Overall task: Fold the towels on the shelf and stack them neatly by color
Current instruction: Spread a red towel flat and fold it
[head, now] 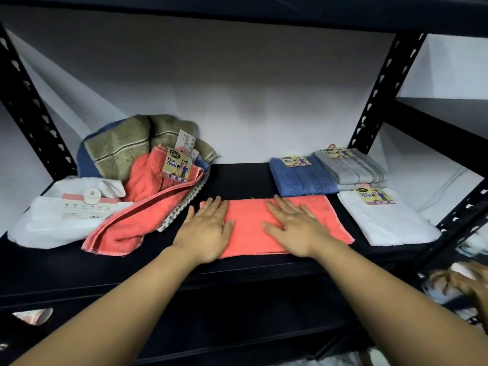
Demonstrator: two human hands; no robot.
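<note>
Step in hand: I judge I am smoothing the coral towel (248, 225) flat before its next fold; it lies spread across the front middle of the shelf (237, 178).
My left hand (208, 231): released, palm down, fingers straight, pressing the towel's left end.
My right hand (295, 228): also flat with fingers spread, resting on the towel right of centre; neither hand grasps anything.
How to do it well: I should sweep both palms outward from the middle so creases run off the short ends, then check that the long edges lie parallel with the shelf front before I fold.
Next fold: I would bring the left end over to meet the right, corners matched, because the right edge looks slightly skewed.
Done stacks: a blue folded towel (301, 178) and a grey folded pile (351, 167) sit at the back right, touching; a white folded towel (383, 220) lies in front of them, just beside my towel.
Left to do: a loose heap at the left holds a second coral towel (137, 207), an olive towel (124, 143) and a white towel (52, 220).
Risk: the heap's coral towel reaches close to my left hand, so I should avoid dragging it along.
Placement: this colour has no pile yet, so I would start one in the bare spot.
</note>
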